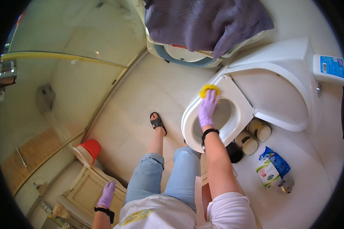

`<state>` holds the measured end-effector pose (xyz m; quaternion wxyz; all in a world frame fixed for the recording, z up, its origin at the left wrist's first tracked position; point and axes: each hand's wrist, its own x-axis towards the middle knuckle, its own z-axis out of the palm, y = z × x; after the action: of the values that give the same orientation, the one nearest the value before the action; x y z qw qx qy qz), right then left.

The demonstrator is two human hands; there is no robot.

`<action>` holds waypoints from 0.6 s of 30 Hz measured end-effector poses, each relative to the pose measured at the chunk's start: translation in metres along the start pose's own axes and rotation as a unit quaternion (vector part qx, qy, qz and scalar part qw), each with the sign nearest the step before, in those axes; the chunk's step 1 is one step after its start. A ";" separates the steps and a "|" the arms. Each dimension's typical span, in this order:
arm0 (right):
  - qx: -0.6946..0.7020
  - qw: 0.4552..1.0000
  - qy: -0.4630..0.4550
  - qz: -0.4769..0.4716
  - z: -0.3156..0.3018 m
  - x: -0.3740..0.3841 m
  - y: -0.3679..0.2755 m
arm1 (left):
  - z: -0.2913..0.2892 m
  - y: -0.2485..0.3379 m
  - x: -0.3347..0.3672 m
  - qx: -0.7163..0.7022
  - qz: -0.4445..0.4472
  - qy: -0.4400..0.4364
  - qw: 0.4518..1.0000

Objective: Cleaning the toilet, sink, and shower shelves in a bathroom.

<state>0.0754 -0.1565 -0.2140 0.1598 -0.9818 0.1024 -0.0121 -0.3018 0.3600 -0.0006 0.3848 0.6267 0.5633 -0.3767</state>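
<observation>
From where I stand, the right arm stretches forward from the shoulder, nearly straight, and its lilac-gloved right hand (206, 110) reaches over the opening of the toilet seat (239, 93). The fingers hold a yellow wad (210, 87) against the seat's far left rim. The left hand (107, 194) hangs out beside the cabinet (88, 187), fingers pointing forward, loose, apparently holding nothing.

The light is soft and fairly bright, a small glint shows on the glass panel (80, 78), and fisheye distortion curves straight edges near the black rim.
</observation>
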 end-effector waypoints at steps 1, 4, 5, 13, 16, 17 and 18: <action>-0.019 0.999 -0.033 -0.023 0.003 -0.022 -0.013 | 0.002 0.005 0.001 -0.006 0.006 -0.017 1.000; -0.016 0.991 -0.124 -0.054 0.002 -0.093 -0.055 | 0.013 0.026 -0.005 -0.068 0.040 -0.026 0.997; -0.090 0.977 -0.167 -0.102 0.003 -0.118 -0.060 | 0.015 0.032 -0.008 -0.070 0.040 -0.025 0.996; -0.126 0.807 -0.369 -0.443 -0.039 -0.246 0.087 | 0.037 -0.001 -0.036 -0.101 0.044 0.000 0.994; 0.027 0.826 -0.466 -0.316 -0.074 -0.255 0.185 | 0.063 -0.030 -0.043 -0.074 -0.008 0.022 0.997; 0.032 0.844 -0.482 -0.233 -0.088 -0.247 0.198 | 0.069 -0.045 -0.048 -0.074 -0.012 0.025 0.997; 0.037 0.855 -0.496 -0.150 -0.104 -0.232 0.206 | 0.074 -0.063 -0.053 -0.072 -0.019 0.018 0.997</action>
<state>-0.1981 -0.3327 -0.1779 0.2219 -0.8545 -0.1391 0.4486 -0.3713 0.2751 0.0131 0.4118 0.5927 0.6077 -0.3313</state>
